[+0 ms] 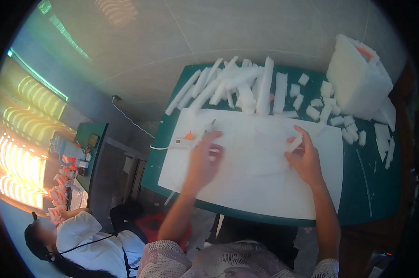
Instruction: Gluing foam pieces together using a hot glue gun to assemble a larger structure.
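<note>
In my right hand [306, 155] a small white foam block [295, 143] is pinched between thumb and fingers, above the right part of a white board [246, 190]. My left hand [206, 157] is over the board's left part, smeared by motion. Close beside it is a white hot glue gun [184, 142] with an orange part, its nozzle pointing up and away and its cord running off to the left. Whether my left fingers touch the gun is unclear. The board lies on a green table [371, 204].
Long white foam strips [237, 83] are heaped along the far edge. Several small foam blocks [313, 112] lie scattered at the far right, beside a large white foam box [358, 78]. A thin clear stick [364, 180] lies on the right. Another person [86, 236] sits at a side table on the left.
</note>
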